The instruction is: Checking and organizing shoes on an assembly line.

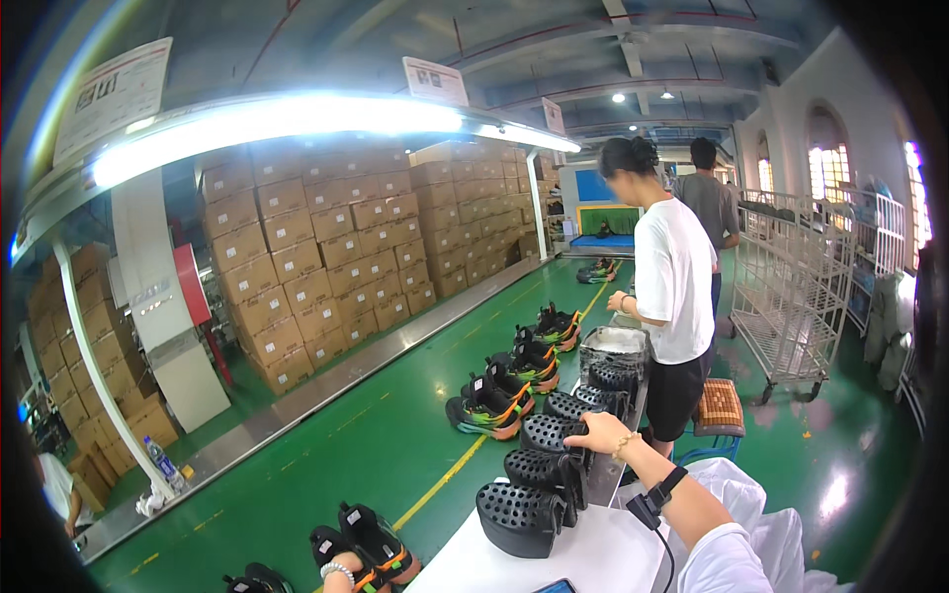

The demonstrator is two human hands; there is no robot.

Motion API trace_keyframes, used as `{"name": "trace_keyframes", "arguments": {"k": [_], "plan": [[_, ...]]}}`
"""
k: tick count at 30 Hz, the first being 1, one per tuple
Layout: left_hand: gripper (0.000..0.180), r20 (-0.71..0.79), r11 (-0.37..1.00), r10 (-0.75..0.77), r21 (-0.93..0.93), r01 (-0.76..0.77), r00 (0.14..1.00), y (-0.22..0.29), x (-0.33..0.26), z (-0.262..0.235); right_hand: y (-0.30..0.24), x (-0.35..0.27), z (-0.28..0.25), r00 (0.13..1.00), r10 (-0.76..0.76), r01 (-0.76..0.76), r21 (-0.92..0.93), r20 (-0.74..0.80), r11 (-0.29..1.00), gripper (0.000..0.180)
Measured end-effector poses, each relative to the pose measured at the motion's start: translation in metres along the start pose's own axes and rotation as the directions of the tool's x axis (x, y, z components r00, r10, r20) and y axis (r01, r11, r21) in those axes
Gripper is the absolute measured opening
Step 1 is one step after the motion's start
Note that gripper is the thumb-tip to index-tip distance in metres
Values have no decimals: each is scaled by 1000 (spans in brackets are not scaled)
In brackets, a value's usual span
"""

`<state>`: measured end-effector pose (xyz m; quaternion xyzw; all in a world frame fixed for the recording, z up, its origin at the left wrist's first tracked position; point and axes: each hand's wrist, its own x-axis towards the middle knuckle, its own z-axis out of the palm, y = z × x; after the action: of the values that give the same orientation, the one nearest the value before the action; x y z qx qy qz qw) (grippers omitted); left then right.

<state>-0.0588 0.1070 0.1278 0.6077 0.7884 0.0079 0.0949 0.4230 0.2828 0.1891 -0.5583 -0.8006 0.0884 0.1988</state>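
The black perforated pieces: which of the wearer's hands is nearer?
Right. The right hand touches one of the black perforated pieces; the left hand is lower left, by black shoes.

Left of the row of black perforated holders (550,435), the green counter (297,484) offers a wide open lane, though dark shoes (488,403) stand close along the row's left side; a clear bin (610,343) and a person (677,277) in a white shirt block the row's far end, and white bags (733,482) crowd its right
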Motion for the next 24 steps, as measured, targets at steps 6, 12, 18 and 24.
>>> {"name": "trace_keyframes", "arguments": {"k": [6, 12, 18, 24], "plan": [[22, 145, 981, 195, -7, -196, 970, 40, 65, -24, 5, 1, 0, 1000, 19, -20, 33, 23, 999, 77], [23, 323, 938, 346, -93, -335, 881, 83, 97, -15, -12, -21, -31, 982, 35, -3, 171, -184, 985, 72], [25, 472, 928, 356, -282, -244, 806, 22, 60, 23, -66, -56, -83, 921, -95, 230, 333, -377, 914, 61], [29, 529, 864, 271, -501, 38, 804, -48, -39, 68, -132, -124, -130, 938, -206, 346, 686, -280, 640, 52]]}}
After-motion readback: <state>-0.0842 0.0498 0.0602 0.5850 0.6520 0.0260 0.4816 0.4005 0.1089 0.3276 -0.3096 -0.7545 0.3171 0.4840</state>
